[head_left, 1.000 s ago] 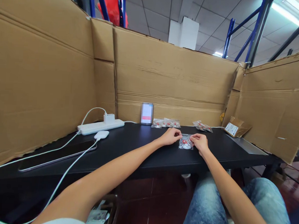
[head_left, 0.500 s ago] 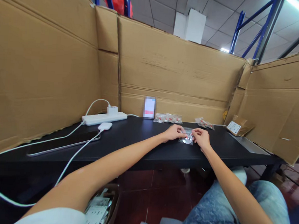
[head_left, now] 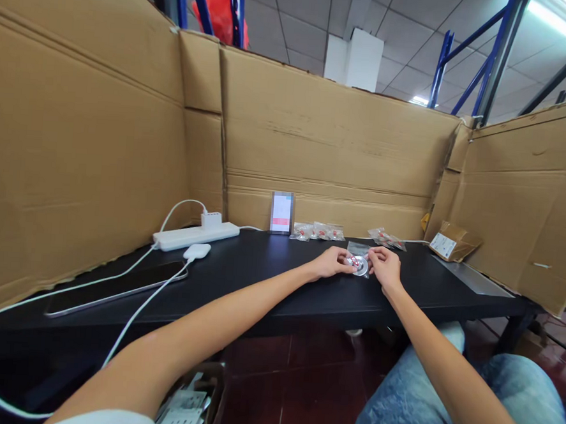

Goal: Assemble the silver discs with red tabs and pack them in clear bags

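A small clear plastic bag (head_left: 358, 248) with a round silvery ring-like part (head_left: 362, 268) and something red in it is at the table's front right. My left hand (head_left: 330, 264) pinches its left side, fingers closed near the ring. On the opposite side, my right hand (head_left: 384, 267) has thumb and fingers closed at the bag's upper right edge. Fingertips hide parts of both edges, and whether the bag's mouth is sealed I cannot tell.
Behind my hands lie several small clear bags with red parts (head_left: 317, 231) and another cluster of them (head_left: 387, 239). A phone (head_left: 281, 213) stands against the cardboard wall (head_left: 335, 138). Leftward are a power strip (head_left: 195, 235), cables and a dark tablet (head_left: 115, 288); rightward, a brown package (head_left: 455, 242).
My view has tilted slightly upward. My left fingers have shifted lower on the bag's left side, and the ring inside has turned or slid a little. Both hands remain on the bag.
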A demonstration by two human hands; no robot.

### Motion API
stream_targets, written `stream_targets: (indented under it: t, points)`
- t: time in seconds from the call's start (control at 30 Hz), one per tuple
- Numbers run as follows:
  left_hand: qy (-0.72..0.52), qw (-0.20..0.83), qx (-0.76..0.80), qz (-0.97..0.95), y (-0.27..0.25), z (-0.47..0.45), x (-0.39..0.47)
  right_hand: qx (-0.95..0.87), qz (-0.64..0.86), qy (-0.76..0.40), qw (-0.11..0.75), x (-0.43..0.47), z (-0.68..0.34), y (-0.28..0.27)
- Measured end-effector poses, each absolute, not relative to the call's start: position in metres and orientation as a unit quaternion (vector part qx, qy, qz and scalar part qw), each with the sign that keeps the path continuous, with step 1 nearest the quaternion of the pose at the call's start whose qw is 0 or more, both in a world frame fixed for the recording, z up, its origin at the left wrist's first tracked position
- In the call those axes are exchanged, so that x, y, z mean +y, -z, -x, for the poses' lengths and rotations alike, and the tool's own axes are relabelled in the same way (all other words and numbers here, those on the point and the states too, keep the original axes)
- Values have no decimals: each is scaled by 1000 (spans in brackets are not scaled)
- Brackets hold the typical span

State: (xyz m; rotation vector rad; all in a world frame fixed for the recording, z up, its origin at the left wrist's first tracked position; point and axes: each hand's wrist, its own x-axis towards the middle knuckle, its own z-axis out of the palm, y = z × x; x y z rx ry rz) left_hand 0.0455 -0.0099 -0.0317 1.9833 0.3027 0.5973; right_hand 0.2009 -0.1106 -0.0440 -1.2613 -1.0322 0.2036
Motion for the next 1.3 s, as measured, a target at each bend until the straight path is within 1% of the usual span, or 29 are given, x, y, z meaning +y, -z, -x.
stream_targets:
  t: [0.1,0.17,0.23,0.33,0.47,0.57,0.67,0.77,0.9,1.0,1.07,1.23,1.3]
  points:
    - [-254,514,108,-812,33,-46,-5,-453,552,-108,691,-111,-200,44]
    - [-275,500,131,-811,33,-46,2,-431,561,-104,699,-111,-200,44]
    - [-314,448,198,-813,33,-45,13,-401,575,-100,706,-112,-200,44]
    - [-362,341,328,-803,27,-42,38,-388,595,-104,697,-113,-199,43]
    - [-381,235,448,-774,4,-32,78,-404,612,-113,671,-112,-198,43]
    - [-364,151,518,-759,-9,-22,99,-410,617,-118,661,-109,-198,45]
    - [-334,71,546,-765,-7,-16,104,-429,631,-111,636,-106,-199,48]
    - [-318,-13,531,-785,4,-15,99,-450,656,-88,599,-103,-201,51]
    - [-279,-78,502,-815,15,-20,94,-464,685,-54,559,-100,-206,51]
    - [-260,-110,489,-825,18,-23,91,-488,702,-27,518,-99,-208,48]
    - [-262,-133,473,-831,19,-26,88,-513,717,-4,473,-99,-207,46]
    - [-254,-162,387,-871,16,-39,78,-544,796,121,234,-95,-208,41]
    - [-245,-163,345,-891,16,-47,75,-532,814,135,189,-89,-216,41]
